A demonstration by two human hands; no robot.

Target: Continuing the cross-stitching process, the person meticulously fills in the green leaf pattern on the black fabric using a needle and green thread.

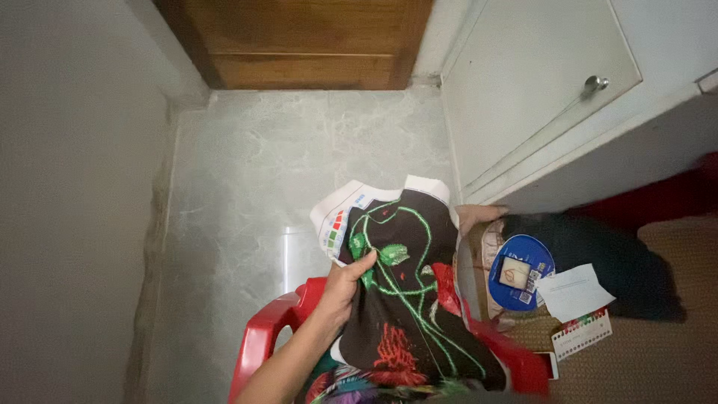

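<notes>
My left hand [345, 288] grips the left edge of a dark brown cloth [407, 299] with green line patterns and red motifs, held up over a red plastic chair [262, 340]. Behind the cloth a white sheet [336, 217] with small coloured squares sticks out at the top left. My right hand [479, 217] shows only as fingers at the cloth's upper right edge, touching it; its grip is hidden by the cloth.
A blue round disc [521, 273], a white paper slip [574, 292] and a small calendar card [582, 334] lie on a woven brown surface [651, 359] at right. A white cabinet with a knob [596, 83] stands above, a wooden door [299, 41] behind the marble floor [247, 164].
</notes>
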